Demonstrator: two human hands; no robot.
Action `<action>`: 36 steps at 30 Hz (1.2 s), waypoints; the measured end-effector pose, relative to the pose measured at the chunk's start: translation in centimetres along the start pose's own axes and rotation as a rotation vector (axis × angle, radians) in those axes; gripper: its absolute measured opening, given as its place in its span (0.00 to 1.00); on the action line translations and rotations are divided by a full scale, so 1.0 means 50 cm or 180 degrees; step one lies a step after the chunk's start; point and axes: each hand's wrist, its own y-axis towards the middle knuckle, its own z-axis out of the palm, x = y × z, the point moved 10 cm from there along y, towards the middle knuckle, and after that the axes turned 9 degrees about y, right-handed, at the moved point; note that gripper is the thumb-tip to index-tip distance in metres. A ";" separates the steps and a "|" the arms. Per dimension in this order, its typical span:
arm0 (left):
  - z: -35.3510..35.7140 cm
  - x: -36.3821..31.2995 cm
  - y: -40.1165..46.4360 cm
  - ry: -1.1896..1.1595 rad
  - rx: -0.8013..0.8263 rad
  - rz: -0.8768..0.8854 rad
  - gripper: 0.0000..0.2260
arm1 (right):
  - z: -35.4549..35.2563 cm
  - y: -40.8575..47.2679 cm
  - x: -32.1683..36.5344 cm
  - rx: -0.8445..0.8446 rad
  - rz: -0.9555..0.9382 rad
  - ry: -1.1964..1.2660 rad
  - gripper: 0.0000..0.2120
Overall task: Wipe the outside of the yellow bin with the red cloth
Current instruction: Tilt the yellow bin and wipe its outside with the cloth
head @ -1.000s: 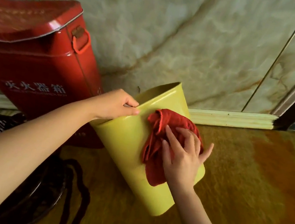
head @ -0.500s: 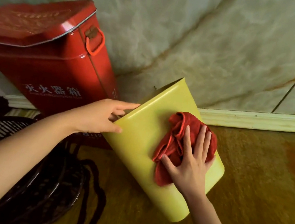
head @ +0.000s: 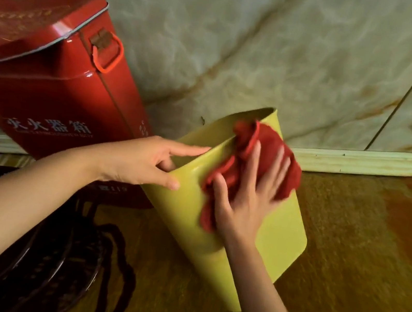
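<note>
Yellow plastic formed the bin (head: 263, 230), which was tilted on the brownish floor (head: 358, 263) with its open mouth turned toward eleven o'clock and its base toward five o'clock. The red cloth (head: 268, 150) was bunched against the bin's upper outer face near the rim. It was pressed there by the right hand (head: 243, 203), laid flat with fingers spread, the palm at the cloth's six o'clock. The rim was gripped at nine o'clock by the left hand (head: 144, 161), with fingers over the edge and the thumb on the outer wall. A red metal box (head: 55, 87) stood at ten o'clock against the marbled wall (head: 272, 44).
</note>
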 end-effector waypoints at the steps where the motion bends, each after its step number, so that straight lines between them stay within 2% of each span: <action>1: -0.011 -0.001 0.008 0.0050 -0.0033 -0.0020 0.33 | 0.011 0.031 0.016 0.0052 -0.0158 -0.0072 0.34; 3: -0.044 0.010 0.014 0.0126 -0.0212 -0.0208 0.33 | 0.012 0.045 -0.017 0.0210 -0.0066 -0.0113 0.34; 6: -0.055 0.037 -0.001 0.0039 -0.0335 -0.0448 0.33 | -0.039 -0.044 -0.148 0.0167 0.0626 -0.0105 0.33; 9: -0.039 0.032 0.002 -0.0014 -0.0239 -0.0402 0.33 | -0.054 -0.132 -0.179 0.0266 0.0719 -0.0176 0.34; 11: -0.041 0.021 0.010 0.0070 -0.0251 -0.0399 0.33 | -0.024 -0.135 -0.109 0.0365 0.0273 -0.0146 0.32; 14: -0.038 0.008 0.017 0.0023 -0.0240 -0.0427 0.33 | 0.041 -0.068 0.028 0.0614 -0.0808 -0.0260 0.29; 15: -0.042 0.003 0.017 0.0048 -0.0289 -0.0433 0.32 | 0.046 -0.027 0.036 0.0624 -0.0914 -0.0293 0.29; 16: -0.046 -0.001 0.016 0.0073 -0.0364 -0.0463 0.31 | 0.036 0.013 0.010 0.0591 -0.0728 -0.0274 0.28; 19: -0.040 -0.021 0.018 0.0137 -0.0479 -0.0550 0.28 | -0.048 0.027 -0.199 0.0380 0.0894 0.0061 0.28; 20: -0.030 -0.032 0.024 0.0266 -0.0447 -0.0543 0.25 | -0.077 -0.012 -0.253 0.0314 0.1216 0.0097 0.29; 21: -0.022 -0.048 0.034 0.0424 -0.0426 -0.0523 0.22 | -0.101 -0.053 -0.274 0.0279 0.1293 0.0130 0.29; 24: -0.012 -0.127 0.091 0.0650 -0.0463 -0.0322 0.14 | -0.121 -0.124 -0.247 0.0213 0.1087 0.0458 0.31; 26: -0.014 -0.177 0.130 0.0730 -0.0538 -0.0230 0.11 | -0.129 -0.121 -0.203 0.0135 0.0984 0.0650 0.29; 29: -0.025 -0.224 0.180 0.1042 -0.0844 -0.0231 0.10 | -0.137 -0.082 -0.111 0.0143 0.0433 0.0700 0.32; 32: -0.027 -0.276 0.210 0.1040 -0.1063 0.0124 0.13 | -0.157 -0.042 -0.094 -0.0031 0.0272 0.0440 0.37; 34: -0.025 -0.288 0.203 0.1238 -0.0753 0.0375 0.20 | -0.171 -0.018 -0.113 -0.0059 0.0315 0.0418 0.37; 36: -0.055 -0.259 0.171 0.1819 -0.0681 0.0390 0.18 | -0.171 -0.003 -0.129 0.0083 0.0296 0.0476 0.36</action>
